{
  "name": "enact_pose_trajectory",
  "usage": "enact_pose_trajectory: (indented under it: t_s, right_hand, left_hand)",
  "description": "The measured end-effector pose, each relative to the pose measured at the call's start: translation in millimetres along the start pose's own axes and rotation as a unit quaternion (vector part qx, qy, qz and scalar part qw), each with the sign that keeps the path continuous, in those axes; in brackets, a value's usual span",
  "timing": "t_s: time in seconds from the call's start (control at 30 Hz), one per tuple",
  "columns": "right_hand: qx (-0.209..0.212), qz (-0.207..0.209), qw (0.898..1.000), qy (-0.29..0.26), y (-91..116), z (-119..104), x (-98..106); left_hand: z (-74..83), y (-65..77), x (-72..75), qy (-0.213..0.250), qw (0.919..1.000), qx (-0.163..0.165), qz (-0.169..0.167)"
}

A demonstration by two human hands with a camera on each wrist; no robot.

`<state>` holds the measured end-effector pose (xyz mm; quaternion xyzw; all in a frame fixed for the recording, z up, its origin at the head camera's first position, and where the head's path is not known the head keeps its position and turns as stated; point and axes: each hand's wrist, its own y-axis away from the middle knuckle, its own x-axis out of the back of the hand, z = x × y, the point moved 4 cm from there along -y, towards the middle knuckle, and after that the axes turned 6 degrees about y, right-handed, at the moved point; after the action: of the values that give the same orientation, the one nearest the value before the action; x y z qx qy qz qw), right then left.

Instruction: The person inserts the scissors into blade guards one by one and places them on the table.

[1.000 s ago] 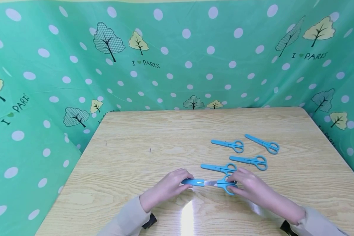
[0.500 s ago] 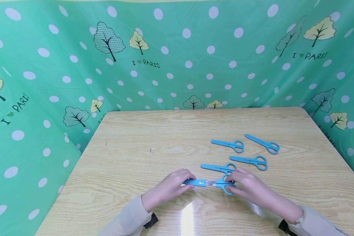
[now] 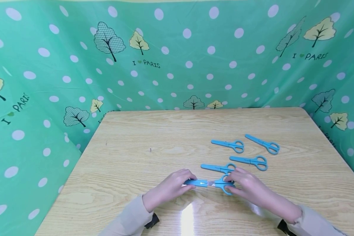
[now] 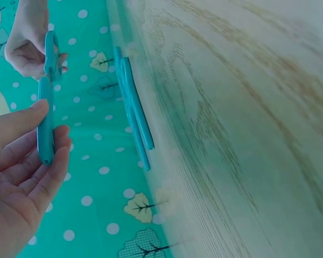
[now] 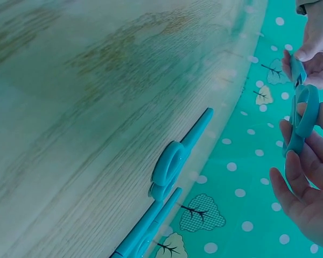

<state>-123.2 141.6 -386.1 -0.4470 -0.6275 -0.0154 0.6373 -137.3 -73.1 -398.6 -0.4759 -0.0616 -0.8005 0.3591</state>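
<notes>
My left hand pinches a blue blade cover between thumb and fingers; its closed tip points left. My right hand grips the blue handles of a pair of scissors, with fingers at the finger loops. The blades run into the cover's mouth, and a short stretch of metal shows between cover and handles. In the left wrist view the cover lies between thumb and fingertips. From the right wrist, the loops show between the right hand's thumb and fingers.
Just behind the hands lies another pair of blue covered scissors. Farther back are three more pairs: one at the middle, one at right and one at far right. A green polka-dot cloth hangs behind the wooden table.
The left hand has moved slightly right with the cover, and the right hand slightly left. The cover has slid farther over the blades, so less metal shows between cover and handles.
</notes>
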Motion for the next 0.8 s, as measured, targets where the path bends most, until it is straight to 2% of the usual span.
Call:
enact_pose_trajectory:
  t_s: [0.47,0.8]
  right_hand:
    - [0.005,0.008,1.0,-0.011,1.0,0.1,-1.3]
    - [0.011,0.017,1.0,-0.013,1.5,0.1,-1.4]
  left_hand:
    - [0.1,0.5,-0.1,0.004,0.9999,0.012,-0.003]
    - [1.2,1.6,-0.4,0.013,0.9999,-0.004,0.01]
